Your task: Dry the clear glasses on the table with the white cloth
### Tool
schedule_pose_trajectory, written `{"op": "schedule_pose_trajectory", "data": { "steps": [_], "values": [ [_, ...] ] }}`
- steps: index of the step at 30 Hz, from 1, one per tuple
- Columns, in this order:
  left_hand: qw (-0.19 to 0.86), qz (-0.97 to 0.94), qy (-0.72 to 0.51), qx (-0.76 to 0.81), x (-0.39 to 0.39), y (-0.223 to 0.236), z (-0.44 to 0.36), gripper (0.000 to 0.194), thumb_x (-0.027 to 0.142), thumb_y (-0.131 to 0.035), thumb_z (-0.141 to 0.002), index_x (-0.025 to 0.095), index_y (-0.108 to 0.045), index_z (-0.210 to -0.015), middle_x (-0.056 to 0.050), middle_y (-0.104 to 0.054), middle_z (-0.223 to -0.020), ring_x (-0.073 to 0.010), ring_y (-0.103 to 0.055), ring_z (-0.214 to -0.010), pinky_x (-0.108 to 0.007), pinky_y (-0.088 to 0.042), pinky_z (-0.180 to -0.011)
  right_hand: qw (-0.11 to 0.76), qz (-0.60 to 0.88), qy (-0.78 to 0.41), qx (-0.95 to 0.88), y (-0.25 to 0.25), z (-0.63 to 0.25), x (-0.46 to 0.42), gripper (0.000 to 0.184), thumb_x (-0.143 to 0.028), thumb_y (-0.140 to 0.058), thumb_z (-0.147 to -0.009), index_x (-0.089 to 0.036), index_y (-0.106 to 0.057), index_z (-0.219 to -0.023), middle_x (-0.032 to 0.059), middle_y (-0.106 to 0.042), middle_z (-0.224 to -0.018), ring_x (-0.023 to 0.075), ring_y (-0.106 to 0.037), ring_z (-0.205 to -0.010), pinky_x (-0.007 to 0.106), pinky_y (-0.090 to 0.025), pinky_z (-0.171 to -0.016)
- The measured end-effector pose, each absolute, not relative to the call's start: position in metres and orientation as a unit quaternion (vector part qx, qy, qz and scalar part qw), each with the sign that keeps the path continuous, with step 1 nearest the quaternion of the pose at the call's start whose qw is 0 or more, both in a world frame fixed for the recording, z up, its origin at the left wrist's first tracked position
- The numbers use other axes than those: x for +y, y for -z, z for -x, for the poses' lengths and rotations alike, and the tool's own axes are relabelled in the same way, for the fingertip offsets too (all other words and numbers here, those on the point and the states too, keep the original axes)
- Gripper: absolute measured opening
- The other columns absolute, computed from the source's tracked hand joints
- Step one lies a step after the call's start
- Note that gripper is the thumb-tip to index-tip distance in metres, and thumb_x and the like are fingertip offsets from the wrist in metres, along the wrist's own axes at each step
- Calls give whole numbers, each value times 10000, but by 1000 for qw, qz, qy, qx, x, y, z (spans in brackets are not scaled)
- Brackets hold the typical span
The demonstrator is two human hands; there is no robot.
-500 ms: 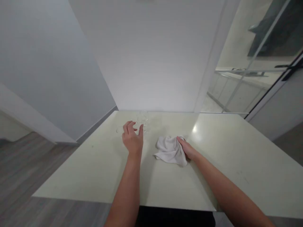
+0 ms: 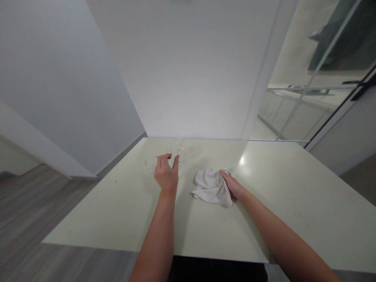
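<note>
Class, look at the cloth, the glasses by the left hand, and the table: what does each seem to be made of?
The cloth: soft white fabric, matte, crumpled into folds. The glasses: clear glass or possibly plastic, since the table shows through them. The table: pale, smooth, glossy top, perhaps laminate or stone, since it mirrors a light.

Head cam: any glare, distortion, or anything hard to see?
Head view: a bright glare spot on the table just past the cloth; wide-angle bending of wall and door lines at the edges; the clear glasses by the left hand barely show against the pale tabletop.
</note>
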State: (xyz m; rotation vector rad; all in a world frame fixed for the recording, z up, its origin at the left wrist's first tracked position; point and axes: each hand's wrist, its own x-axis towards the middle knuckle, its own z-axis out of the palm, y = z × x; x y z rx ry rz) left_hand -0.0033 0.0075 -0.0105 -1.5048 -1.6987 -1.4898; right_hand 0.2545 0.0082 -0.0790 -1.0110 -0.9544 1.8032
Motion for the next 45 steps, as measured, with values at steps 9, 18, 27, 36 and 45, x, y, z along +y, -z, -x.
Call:
{"op": "schedule_pose_trajectory", "data": {
  "steps": [9, 18, 27, 36, 45],
  "values": [
    [-71, 496, 748, -435, -14, 4, -44, 325, 449, -727, -791, 182, -554, -855, 19, -548, -783, -48, -468, -513, -179, -357, -466, 426, 345, -771, -324, 57, -243, -3, 696, -724, -283, -897, -175, -685, -1044, 128, -752, -1050, 254, -655, -1149, 429, -437, -1073],
    [-238, 570, 677, -400, -27, 24, -93, 284, 460, -634, -864, 192, -566, -802, 25, -501, -680, -91, -472, -555, -206, -388, -509, 387, 283, -766, -428, 53, -231, -32, 629, -687, -682, -692, -193, -686, -1081, 100, -752, -1029, 300, -643, -1142, 456, -481, -1008],
    [-52, 761, 526, -375, -29, 44, -115, 505, 426, -620, -870, 181, -493, -1293, -164, -496, -1329, -280, -471, -1247, -476, -386, -1068, 597, 346, -665, -286, 43, -232, -17, 422, -484, -736, -732, -194, -661, -1029, 55, -751, -1023, 247, -697, -1003, 353, -552, -906],
    [-246, 704, 504, -436, -12, 60, -116, 655, 367, -604, -883, 190, -301, -1435, -175, -473, -1387, -240, -579, -1117, -426, -467, -988, 568, 309, -688, -329, 32, -234, -24, 740, -822, -335, -781, -247, -630, -1142, 85, -720, -1136, 277, -599, -1212, 424, -478, -1020],
    [-374, 606, 536, -454, 4, 65, -108, 521, 397, -513, -931, 179, -332, -1369, -71, -588, -1045, -150, -593, -816, -301, -491, -761, 508, 298, -714, -379, 36, -253, -16, 635, -668, -325, -799, -232, -653, -1126, 80, -696, -1189, 251, -533, -1287, 418, -372, -1119]
  ]
}}
